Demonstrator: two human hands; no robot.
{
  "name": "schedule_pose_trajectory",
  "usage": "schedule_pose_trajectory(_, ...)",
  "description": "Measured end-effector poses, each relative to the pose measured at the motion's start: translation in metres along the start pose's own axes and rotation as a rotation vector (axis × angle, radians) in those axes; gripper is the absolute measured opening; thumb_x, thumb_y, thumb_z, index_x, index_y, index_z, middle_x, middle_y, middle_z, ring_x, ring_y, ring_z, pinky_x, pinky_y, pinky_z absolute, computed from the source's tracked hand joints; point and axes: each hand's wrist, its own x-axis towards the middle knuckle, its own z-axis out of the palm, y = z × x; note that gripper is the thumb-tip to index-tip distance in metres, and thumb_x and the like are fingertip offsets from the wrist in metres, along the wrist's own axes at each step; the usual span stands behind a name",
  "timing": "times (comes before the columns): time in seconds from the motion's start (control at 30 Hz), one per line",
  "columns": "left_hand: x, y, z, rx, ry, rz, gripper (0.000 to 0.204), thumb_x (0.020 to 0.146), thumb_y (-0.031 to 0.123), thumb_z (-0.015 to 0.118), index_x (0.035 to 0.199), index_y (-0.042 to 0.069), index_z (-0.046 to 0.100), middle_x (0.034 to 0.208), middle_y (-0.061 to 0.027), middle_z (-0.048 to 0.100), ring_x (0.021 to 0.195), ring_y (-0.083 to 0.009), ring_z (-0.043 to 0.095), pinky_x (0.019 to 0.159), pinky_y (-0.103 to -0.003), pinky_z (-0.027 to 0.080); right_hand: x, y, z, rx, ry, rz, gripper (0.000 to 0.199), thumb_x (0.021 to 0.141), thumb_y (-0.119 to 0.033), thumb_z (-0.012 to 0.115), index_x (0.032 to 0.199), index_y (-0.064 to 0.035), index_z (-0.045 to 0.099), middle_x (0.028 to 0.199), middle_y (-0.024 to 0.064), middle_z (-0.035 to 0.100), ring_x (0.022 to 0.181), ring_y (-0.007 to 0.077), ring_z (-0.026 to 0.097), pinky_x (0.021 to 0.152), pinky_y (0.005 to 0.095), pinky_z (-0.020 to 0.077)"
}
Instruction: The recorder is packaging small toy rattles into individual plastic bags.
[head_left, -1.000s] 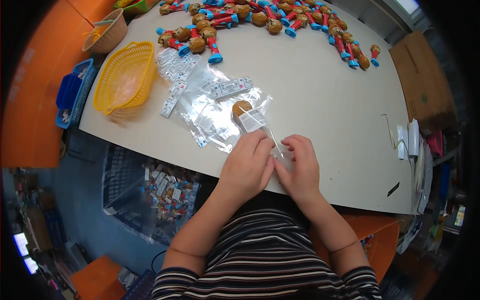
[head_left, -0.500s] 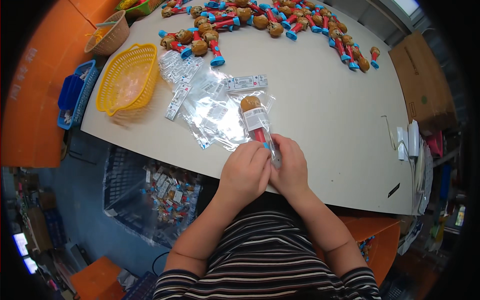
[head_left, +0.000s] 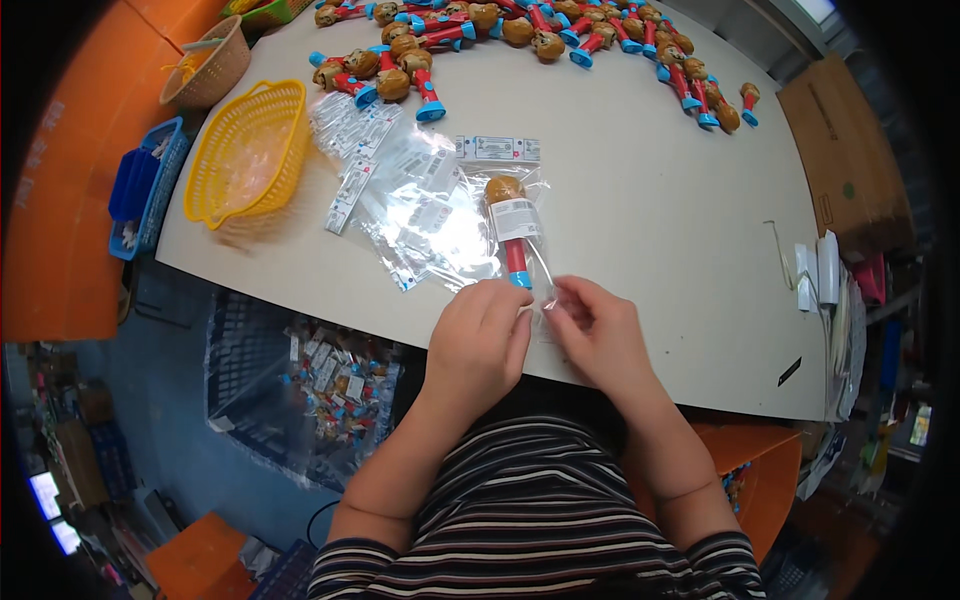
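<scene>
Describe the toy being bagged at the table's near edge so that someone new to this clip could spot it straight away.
Start at the pale table and find the two hands at its near edge. Just beyond them, atop a spread of clear bags, lies a single toy with brown head, red stem and blue base. Unlike the loose toys heaped at the far edge, it sits alone inside a clear bag with a white label.

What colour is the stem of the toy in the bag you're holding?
Red, with a blue base; the toy shows best in the head view.

Two hands, left hand (head_left: 478, 335) and right hand (head_left: 598, 332), hold one bagged toy (head_left: 512, 232). Beyond them: one yellow basket (head_left: 248, 150), one wicker basket (head_left: 210, 68), one blue basket (head_left: 146, 190), one cardboard box (head_left: 842, 155).
</scene>
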Motion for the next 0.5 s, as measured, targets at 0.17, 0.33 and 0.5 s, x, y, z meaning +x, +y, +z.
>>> schedule_pose_trajectory(0.17, -0.002, 0.013, -0.004, -0.043, 0.007, 0.009, 0.019, 0.074, 0.000, 0.073, 0.092, 0.001, 0.065, 0.090, -0.0127, 0.063, 0.083, -0.0319, 0.063, 0.073, -0.039, 0.051, 0.005, 0.006, -0.022, 0.038, -0.170, 0.231, 0.021, 0.089, -0.010, 0.068, 0.100, 0.0076, 0.067, 0.080, 0.0126, 0.071, 0.072, 0.0145, 0.069, 0.066, 0.0259, 0.0547)
schedule_pose_trajectory(0.33, -0.016, 0.005, 0.022, 0.029, -0.081, 0.030, 0.020, 0.074, 0.003, 0.075, 0.093, 0.002, 0.067, 0.091, -0.0116, 0.063, 0.084, -0.0304, 0.062, 0.074, -0.039, 0.050, 0.008, 0.010, -0.018, 0.437, -0.160, 0.342, 0.022, 0.089, -0.005, 0.067, 0.106, 0.0063, 0.061, 0.084, 0.0089, 0.071, 0.075, 0.0116, 0.068, 0.068, 0.0217, 0.0536)
schedule_pose_trajectory(0.5, -0.021, 0.003, 0.028, 0.009, -0.062, -0.017, 0.022, 0.073, 0.005, 0.077, 0.093, 0.002, 0.068, 0.091, -0.0108, 0.063, 0.085, -0.0297, 0.061, 0.074, -0.039, 0.050, 0.008, 0.014, -0.017, 0.454, -0.187, 0.351, 0.025, 0.090, -0.003, 0.066, 0.111, 0.0058, 0.057, 0.084, 0.0100, 0.071, 0.078, 0.0128, 0.069, 0.070, 0.0226, 0.0555)
